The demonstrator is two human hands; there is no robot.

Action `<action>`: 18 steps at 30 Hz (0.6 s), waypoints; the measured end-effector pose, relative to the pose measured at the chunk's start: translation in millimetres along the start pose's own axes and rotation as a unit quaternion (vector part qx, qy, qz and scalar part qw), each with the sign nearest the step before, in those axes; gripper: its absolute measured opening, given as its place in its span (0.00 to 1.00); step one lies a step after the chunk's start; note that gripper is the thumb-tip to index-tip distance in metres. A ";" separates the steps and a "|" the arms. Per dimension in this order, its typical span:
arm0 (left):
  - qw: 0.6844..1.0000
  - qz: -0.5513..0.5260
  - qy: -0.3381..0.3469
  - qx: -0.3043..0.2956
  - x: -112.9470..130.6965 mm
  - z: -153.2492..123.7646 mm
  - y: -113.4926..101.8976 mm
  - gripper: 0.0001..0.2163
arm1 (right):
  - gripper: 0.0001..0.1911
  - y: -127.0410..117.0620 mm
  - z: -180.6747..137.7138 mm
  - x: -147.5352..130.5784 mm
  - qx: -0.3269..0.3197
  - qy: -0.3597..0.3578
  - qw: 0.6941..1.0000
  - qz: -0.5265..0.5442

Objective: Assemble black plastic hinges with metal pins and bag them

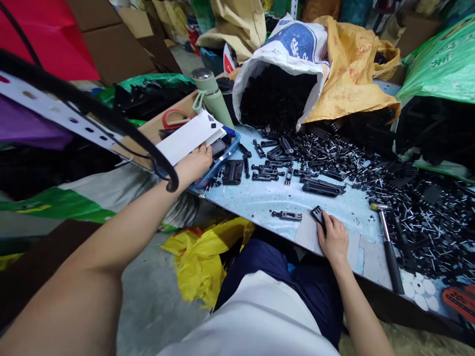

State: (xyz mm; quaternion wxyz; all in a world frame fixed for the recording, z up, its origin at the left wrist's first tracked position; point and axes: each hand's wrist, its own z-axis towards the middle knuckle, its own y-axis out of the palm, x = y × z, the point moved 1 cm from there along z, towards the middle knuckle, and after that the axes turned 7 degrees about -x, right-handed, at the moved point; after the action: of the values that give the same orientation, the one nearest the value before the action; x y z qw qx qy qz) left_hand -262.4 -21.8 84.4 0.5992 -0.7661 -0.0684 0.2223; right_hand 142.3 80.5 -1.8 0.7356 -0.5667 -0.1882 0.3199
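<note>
My right hand [334,240] is closed on a black plastic part [318,217] at the table's near edge, its slotted end showing past the fingers. To its left lies a narrow black jointed piece [287,215]. My left hand [198,160] reaches into a blue plastic bin [213,170], beneath a white card or flat box [189,137]. Its fingertips are partly hidden there, so their grip is unclear. A grey, phone-like object [218,147] sits beside those fingers. Between the hands lie several black jointed pieces [267,170] and a wider black block [233,172].
A hammer [387,247] lies right of my right hand, beside a broad pile of black parts and metal pins [419,222]. A white sack [256,59] of black parts lies open at the back. A green flask [213,96] stands behind the bin. A perforated metal strip [55,111] crosses the left.
</note>
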 end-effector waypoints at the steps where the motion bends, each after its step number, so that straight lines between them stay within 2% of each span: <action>1: 1.000 -0.003 0.006 0.007 -0.8 -1.9 0.8 0.24 | 0.19 0.1 0.2 0.1 0.000 0.000 1.000 0.000; 7: 0.999 -0.029 0.004 0.018 0.8 -7.4 -3.8 0.25 | 0.19 0.4 0.4 0.4 0.002 0.000 1.000 0.004; 13: 0.999 -0.041 -0.025 -0.001 3.0 -15.6 -37.3 0.22 | 0.19 -0.3 1.4 0.2 0.001 -0.003 1.000 -0.006; 16: 0.995 -0.082 -0.049 -0.012 -7.6 -14.5 -52.6 0.22 | 0.19 0.1 2.2 0.1 0.005 -0.001 1.000 -0.013; 18: 0.989 -0.125 -0.084 -0.007 -19.4 -11.3 -55.3 0.23 | 0.19 0.3 2.7 0.1 0.006 -0.001 1.000 -0.012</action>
State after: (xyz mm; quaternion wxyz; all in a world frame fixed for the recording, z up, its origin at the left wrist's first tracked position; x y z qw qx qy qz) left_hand -266.1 -24.0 144.0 0.6086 -0.7346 -0.2153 0.2089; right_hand 140.6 82.4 -1.3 0.7427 -0.5595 -0.1938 0.3128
